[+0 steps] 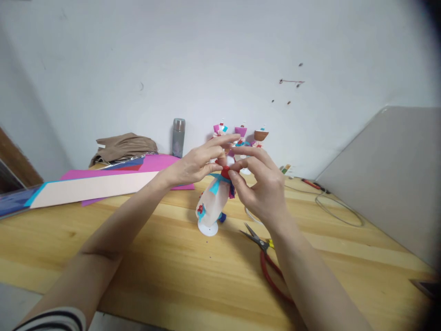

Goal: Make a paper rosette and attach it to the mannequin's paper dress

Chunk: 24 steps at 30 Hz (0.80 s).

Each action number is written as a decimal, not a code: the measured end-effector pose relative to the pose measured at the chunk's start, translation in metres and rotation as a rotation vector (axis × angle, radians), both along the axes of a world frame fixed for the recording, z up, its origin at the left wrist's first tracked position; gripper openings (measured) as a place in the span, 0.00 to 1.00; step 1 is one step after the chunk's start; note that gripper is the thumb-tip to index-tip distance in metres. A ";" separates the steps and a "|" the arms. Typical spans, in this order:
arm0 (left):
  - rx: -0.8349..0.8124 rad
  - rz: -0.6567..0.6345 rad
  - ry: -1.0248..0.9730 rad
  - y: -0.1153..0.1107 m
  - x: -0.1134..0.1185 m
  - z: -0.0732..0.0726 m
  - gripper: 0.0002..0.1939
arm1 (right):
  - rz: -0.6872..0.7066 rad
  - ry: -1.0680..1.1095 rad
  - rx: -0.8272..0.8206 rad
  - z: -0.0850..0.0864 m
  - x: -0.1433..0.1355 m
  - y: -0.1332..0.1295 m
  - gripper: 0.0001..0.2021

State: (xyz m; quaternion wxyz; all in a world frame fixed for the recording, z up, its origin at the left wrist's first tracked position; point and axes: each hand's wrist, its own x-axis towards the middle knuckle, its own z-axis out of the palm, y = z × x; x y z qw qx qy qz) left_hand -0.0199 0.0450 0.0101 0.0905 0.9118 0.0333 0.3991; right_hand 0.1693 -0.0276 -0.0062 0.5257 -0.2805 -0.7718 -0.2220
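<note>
A small paper-covered figure [212,200] stands tilted on a white round base [207,228], its pale body trimmed with blue and red bits. At its top sits a red piece [225,172], pinched from both sides. My left hand [198,163] comes in from the left, thumb and forefinger closed on the red piece. From the right, my right hand [260,179] closes its thumb and forefinger on the same piece. The hands partly hide the figure's top. Below my right wrist lie scissors [264,248] with red handles and parted blades.
Several similar decorated figures [241,132] stand by the wall behind my hands. A grey flask [178,138], folded brown cloth [126,148] and coloured sheets [99,187] are at the left. A cable [324,209] and a red-handled tool [312,184] lie at the right.
</note>
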 end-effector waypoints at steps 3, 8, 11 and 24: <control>0.012 -0.002 0.039 0.001 -0.002 0.001 0.06 | -0.007 -0.009 -0.002 -0.001 0.001 0.001 0.07; 0.001 -0.003 0.015 0.001 -0.002 0.002 0.05 | -0.008 -0.009 -0.011 -0.001 0.000 0.002 0.07; -0.047 0.019 -0.026 -0.002 0.000 0.003 0.05 | -0.019 0.011 0.004 -0.001 -0.002 0.002 0.07; -0.388 -0.068 -0.185 -0.002 0.010 -0.005 0.07 | 0.057 0.192 -0.051 -0.002 -0.006 0.001 0.06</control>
